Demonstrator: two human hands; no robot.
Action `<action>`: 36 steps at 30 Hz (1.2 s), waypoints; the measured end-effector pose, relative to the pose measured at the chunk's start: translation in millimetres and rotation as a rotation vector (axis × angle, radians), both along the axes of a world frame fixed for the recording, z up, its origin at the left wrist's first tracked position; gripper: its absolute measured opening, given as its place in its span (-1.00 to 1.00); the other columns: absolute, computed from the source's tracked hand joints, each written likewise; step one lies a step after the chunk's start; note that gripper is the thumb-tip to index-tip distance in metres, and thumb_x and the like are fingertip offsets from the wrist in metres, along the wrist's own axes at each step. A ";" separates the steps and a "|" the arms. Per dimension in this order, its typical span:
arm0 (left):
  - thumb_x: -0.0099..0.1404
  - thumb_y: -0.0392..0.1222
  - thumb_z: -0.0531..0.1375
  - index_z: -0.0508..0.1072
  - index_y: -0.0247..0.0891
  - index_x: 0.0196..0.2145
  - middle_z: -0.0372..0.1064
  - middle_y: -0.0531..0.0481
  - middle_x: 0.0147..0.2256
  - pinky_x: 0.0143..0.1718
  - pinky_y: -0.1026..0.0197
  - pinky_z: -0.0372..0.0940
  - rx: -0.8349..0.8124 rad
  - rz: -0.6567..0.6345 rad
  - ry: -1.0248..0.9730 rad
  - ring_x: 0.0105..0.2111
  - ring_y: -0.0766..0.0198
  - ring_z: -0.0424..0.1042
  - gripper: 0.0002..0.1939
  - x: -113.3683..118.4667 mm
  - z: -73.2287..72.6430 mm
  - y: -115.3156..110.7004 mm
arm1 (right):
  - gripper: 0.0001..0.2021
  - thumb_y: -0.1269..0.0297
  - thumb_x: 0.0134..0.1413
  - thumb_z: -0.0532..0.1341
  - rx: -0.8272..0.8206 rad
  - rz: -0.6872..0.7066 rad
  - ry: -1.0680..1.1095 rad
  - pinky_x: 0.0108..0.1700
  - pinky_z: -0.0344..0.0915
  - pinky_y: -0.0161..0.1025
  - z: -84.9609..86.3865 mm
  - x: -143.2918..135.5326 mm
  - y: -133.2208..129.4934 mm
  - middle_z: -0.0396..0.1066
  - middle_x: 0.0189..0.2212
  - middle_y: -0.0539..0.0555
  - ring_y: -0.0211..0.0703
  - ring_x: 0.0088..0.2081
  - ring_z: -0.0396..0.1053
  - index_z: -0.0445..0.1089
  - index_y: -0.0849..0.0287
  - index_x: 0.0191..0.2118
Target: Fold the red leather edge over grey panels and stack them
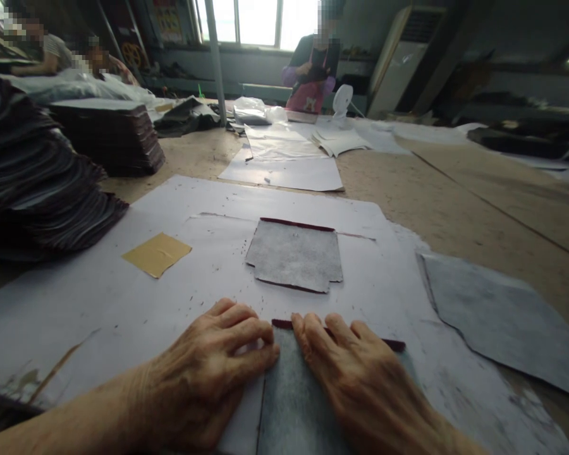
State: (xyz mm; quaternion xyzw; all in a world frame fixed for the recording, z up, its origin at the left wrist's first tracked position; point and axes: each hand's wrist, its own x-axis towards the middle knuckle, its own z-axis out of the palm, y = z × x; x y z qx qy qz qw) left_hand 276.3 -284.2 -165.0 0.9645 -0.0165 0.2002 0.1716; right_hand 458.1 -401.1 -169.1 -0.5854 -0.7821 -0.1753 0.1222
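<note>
Two bare hands lie palm-down side by side at the near edge of a table: the left hand (208, 373) flat with fingers loosely spread, gripping nothing, its fingertips touching the left edge of a grey piece (294, 404), and the right hand (360, 385) pressed flat on top of that piece. The piece has a dark red folded top edge and lies on white paper (99, 297). Just beyond lies a second grey piece (294, 256), with a yellow square (156, 253) to its left and a dark stack (33, 183) farther left.

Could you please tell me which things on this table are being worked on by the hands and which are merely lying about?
In hand:
- grey piece with folded dark-red edge, pressed flat by left hand and right hand

Lying about:
- finished-looking grey piece
- yellow square
- large grey sheet
- dark stacks
</note>
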 end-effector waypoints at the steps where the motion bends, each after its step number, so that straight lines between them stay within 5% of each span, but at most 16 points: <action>1: 0.10 -0.40 0.01 0.32 -0.31 -0.11 0.30 -0.13 -0.20 -0.24 0.05 0.18 0.002 0.003 -0.001 -0.26 0.15 0.25 -0.63 -0.2 0.0 0.0 | -0.59 0.63 0.02 -0.12 -0.005 0.003 0.060 -0.35 0.31 -0.15 -0.6 4.3 0.5 0.34 -0.23 0.17 -0.08 -0.32 0.23 0.31 0.36 -0.06; 5: 0.11 -0.41 0.00 0.33 -0.30 -0.12 0.29 -0.13 -0.19 -0.24 0.05 0.18 0.016 0.004 0.008 -0.26 0.15 0.26 -0.64 -1.1 0.2 -0.3 | -0.57 0.61 0.08 -0.10 0.020 -0.013 0.287 -0.31 0.30 -0.16 -3.3 18.2 -0.3 0.32 -0.27 0.13 -0.10 -0.28 0.20 0.26 0.22 0.01; 14: 0.09 -0.42 -0.02 0.35 -0.30 -0.14 0.30 -0.15 -0.20 -0.22 0.06 0.21 0.043 0.012 -0.007 -0.26 0.17 0.26 -0.63 -0.3 -0.4 -1.4 | -0.69 0.58 0.08 -0.02 -0.159 0.045 0.178 -0.25 0.24 -0.14 7.9 2.7 0.7 0.31 -0.28 0.10 -0.11 -0.28 0.18 0.31 0.25 -0.09; 20: 0.12 -0.46 -0.03 0.36 -0.25 -0.11 0.26 -0.11 -0.17 -0.21 0.09 0.23 -0.059 -0.002 -0.043 -0.22 0.20 0.27 -0.60 -4.6 -2.7 1.5 | -0.83 0.51 0.10 0.03 -0.067 -0.169 0.365 -0.20 0.19 -0.18 4.3 12.6 0.8 0.29 -0.35 0.13 -0.14 -0.26 0.18 0.34 0.28 -0.25; 24: 0.27 -0.40 -0.05 0.38 -0.14 -0.15 0.19 -0.04 -0.08 -0.15 0.22 0.26 -0.242 0.153 -0.098 -0.13 0.29 0.27 -0.68 -8.5 -3.5 10.4 | -0.93 0.52 0.01 0.14 -0.134 -0.225 0.419 -0.24 0.17 -0.26 7.3 9.0 2.9 0.27 -0.36 0.06 -0.20 -0.29 0.19 0.30 0.23 -0.38; 28: 0.28 -0.22 0.05 0.28 -0.09 -0.01 0.19 -0.05 -0.03 -0.07 0.17 0.23 -0.192 0.268 -0.104 -0.06 0.22 0.25 -0.69 4.9 -3.2 14.6 | -0.84 0.62 -0.10 0.13 -0.141 -0.222 0.523 -0.27 0.15 -0.29 8.5 3.9 0.6 0.26 -0.42 0.02 -0.23 -0.32 0.20 0.22 0.22 -0.44; 32: 0.30 -0.21 0.00 0.37 -0.12 -0.17 0.35 0.02 -0.34 -0.29 0.20 0.25 -0.110 0.175 -0.059 -0.33 0.27 0.34 -0.80 29.6 -4.7 10.3 | -0.83 0.62 -0.08 0.00 -0.017 -0.122 0.503 -0.35 0.13 -0.29 4.9 -0.3 -4.2 0.25 -0.45 0.05 -0.23 -0.40 0.19 0.20 0.23 -0.44; 36: 0.29 -0.30 -0.07 0.33 -0.25 -0.46 0.26 0.03 -0.54 -0.45 0.25 0.14 -0.003 0.133 -0.148 -0.50 0.31 0.27 -0.76 43.6 -13.2 9.5 | -0.85 0.53 -0.04 0.01 0.026 -0.070 0.422 -0.38 0.12 -0.30 4.5 0.3 -2.2 0.30 -0.45 0.05 -0.23 -0.41 0.25 0.26 0.23 -0.36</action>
